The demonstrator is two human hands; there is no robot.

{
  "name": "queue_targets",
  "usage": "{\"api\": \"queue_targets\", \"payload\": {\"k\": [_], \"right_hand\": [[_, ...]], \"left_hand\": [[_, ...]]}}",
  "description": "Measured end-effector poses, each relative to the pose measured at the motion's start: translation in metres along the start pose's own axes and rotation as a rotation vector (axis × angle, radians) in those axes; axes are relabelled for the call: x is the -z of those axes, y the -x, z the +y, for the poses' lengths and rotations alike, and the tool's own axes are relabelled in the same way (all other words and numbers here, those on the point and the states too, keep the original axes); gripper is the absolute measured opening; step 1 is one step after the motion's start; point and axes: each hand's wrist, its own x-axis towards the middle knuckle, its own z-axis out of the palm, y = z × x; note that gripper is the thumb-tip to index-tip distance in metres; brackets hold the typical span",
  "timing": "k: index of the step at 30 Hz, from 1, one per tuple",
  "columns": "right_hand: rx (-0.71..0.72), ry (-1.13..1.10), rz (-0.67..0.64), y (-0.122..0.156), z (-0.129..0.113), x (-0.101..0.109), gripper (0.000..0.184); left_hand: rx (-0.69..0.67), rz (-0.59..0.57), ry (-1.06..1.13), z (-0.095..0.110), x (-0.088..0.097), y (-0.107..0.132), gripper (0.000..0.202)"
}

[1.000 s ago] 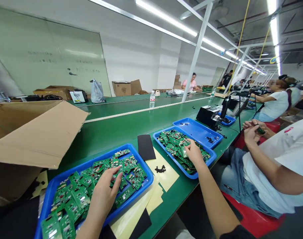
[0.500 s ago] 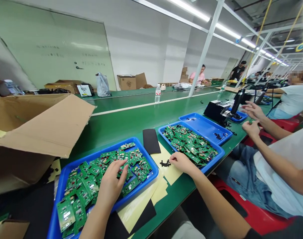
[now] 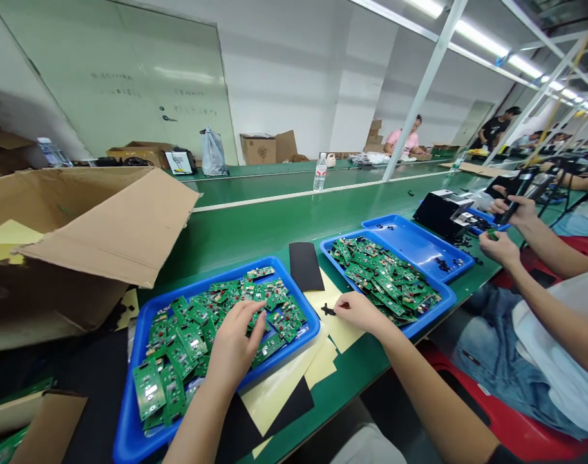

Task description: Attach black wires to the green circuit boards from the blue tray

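My left hand (image 3: 239, 338) hovers over the near blue tray (image 3: 124, 412), thumb and fingers apart, with no object visible between them. Beneath it, green circuit boards (image 3: 190, 341) lie heaped in that tray. My right hand (image 3: 361, 312) is closed in a pinch at the edge of a small cluster of black pieces (image 3: 328, 310). These lie on yellow backing paper (image 3: 342, 332) between two trays. The fingertips meet a small black piece there; its exact shape is partly hidden by them.
A second blue tray (image 3: 448, 298) full of boards stands right, beside a shallower blue tray (image 3: 414, 248) with small black parts. A black sheet (image 3: 306, 267) lies between the trays. An open carton (image 3: 105, 225) stands left. At the right, a co-worker's hand (image 3: 503, 248) holds a small green board.
The view has shifted, so the bench appears moved. My left thumb and fingers have drawn closer together over the boards. My right hand stays at the black pieces. The co-worker now grips a black tool.
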Motion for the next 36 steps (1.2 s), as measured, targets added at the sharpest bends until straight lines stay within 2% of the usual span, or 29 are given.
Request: {"api": "queue_targets", "payload": {"k": [4, 7, 9, 14, 18, 26, 32, 36], "right_hand": [[-0.108, -0.176, -0.092, 0.005, 0.004, 0.005, 0.021], [-0.198, -0.258, -0.168, 0.005, 0.007, 0.002, 0.023], [-0.237, -0.284, -0.215, 0.003, 0.008, -0.001, 0.023], [-0.309, -0.275, -0.297, -0.001, 0.012, -0.007, 0.022], [-0.322, -0.273, -0.315, -0.003, 0.018, -0.011, 0.024], [-0.261, -0.217, -0.225, -0.003, 0.021, -0.014, 0.023], [-0.178, -0.126, -0.133, 0.001, 0.015, -0.008, 0.021], [-0.149, -0.179, -0.128, 0.007, 0.014, -0.005, 0.026]], "left_hand": [[-0.074, -0.032, 0.012, 0.015, -0.008, 0.001, 0.021], [-0.163, -0.168, -0.062, 0.037, -0.023, -0.005, 0.021], [-0.21, -0.383, -0.183, 0.055, -0.04, -0.012, 0.021], [-0.235, -0.545, -0.285, 0.082, -0.093, -0.027, 0.015], [-0.24, -0.578, -0.357, 0.084, -0.117, -0.024, 0.015], [-0.269, -0.543, -0.425, 0.082, -0.123, -0.008, 0.029], [-0.287, -0.523, -0.454, 0.089, -0.136, -0.003, 0.028], [-0.291, -0.521, -0.463, 0.093, -0.14, 0.0, 0.033]]}}
